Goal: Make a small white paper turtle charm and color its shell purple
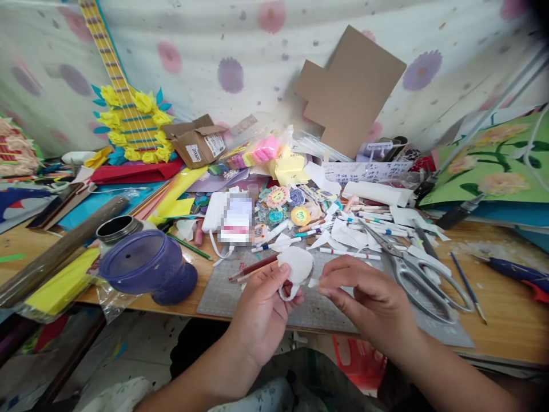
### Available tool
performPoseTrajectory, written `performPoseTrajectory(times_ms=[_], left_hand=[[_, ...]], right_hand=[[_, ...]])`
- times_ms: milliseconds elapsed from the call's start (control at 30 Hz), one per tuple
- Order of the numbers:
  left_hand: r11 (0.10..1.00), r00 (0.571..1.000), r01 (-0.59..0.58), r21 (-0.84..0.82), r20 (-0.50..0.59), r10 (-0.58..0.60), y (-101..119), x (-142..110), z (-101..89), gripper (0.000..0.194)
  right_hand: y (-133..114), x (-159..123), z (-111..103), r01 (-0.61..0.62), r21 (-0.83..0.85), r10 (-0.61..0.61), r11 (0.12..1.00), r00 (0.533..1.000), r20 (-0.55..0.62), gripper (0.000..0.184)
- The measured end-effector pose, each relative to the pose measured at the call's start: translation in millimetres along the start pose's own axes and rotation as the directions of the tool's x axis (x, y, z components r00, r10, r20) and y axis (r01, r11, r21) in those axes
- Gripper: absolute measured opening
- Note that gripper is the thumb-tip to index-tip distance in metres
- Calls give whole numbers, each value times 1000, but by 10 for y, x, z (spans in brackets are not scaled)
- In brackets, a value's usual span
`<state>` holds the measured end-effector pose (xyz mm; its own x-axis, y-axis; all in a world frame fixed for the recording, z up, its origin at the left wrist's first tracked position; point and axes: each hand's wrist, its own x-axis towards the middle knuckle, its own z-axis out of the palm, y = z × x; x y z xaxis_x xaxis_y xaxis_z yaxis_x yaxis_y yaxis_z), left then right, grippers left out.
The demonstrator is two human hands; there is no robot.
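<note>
Pinching a rounded white piece (303,262) by its left edge, the left hand (265,297) is holding it over the grey cutting mat (217,292) on the worktop (510,323); its long axis is running far to near, a narrow loop (295,291) showing at the near end. Just to the right, the right hand (371,292) is clamping thumb and fingers on a small white scrap (313,282), which is pointing left toward the piece; whether they are touching, I cannot tell.
</note>
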<state>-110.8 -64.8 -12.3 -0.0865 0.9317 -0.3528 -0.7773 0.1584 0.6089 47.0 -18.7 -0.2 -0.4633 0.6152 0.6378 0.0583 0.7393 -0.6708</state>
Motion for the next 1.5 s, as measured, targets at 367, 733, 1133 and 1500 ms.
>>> performPoseTrajectory(times_ms=[367, 733, 1133, 1500], left_hand=[[1000, 999, 1, 9, 38, -1, -107, -57, 97, 11], [995, 994, -103, -5, -29, 103, -78, -41, 74, 13], [993, 981, -122, 8, -153, 122, -10, 114, 97, 12], [993, 985, -109, 39, -128, 113, -125, 111, 230, 15]], right_hand=[[-25, -45, -60, 66, -171, -73, 983, 997, -36, 18], [-30, -77, -432, -163, -176, 165, 971, 986, -4, 10], [657, -519, -1961, -473, -794, 640, 381, 755, -143, 19], [869, -780, -2097, -521, -831, 766, 193, 610, -205, 26]])
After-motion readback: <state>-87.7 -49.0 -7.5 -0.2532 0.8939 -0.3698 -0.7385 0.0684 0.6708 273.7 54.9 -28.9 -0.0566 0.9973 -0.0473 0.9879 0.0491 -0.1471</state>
